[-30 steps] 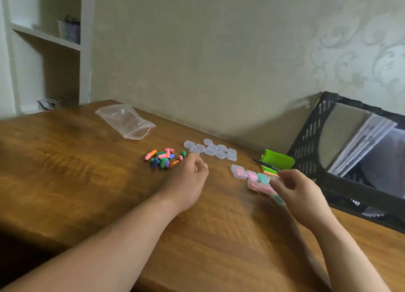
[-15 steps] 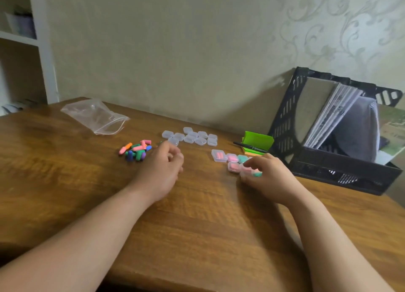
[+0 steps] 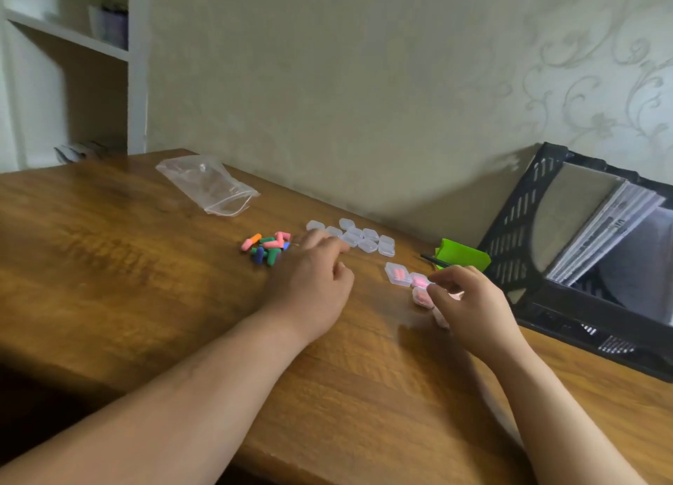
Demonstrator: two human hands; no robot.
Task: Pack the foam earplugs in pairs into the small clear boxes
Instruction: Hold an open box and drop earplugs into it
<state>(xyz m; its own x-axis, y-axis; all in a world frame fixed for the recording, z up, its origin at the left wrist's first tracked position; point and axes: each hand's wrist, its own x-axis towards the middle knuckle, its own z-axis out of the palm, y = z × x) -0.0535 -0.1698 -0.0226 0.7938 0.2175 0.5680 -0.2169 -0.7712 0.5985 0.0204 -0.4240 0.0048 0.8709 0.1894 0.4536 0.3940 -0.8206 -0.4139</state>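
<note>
Earplugs point(image 3: 267, 248) half packed.
Left hand point(image 3: 309, 273) relaxed, pile to its left, empty boxes point(image 3: 368, 240) ahead; right hand point(image 3: 469, 302) curled over filled boxes point(image 3: 398, 274), grip unclear.

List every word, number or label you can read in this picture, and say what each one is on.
None can be read.
Papers in the black crate: rows of dark print, too blurred to read.
Zip bag, clear boxes, green notepad: no print shows on them.
</note>
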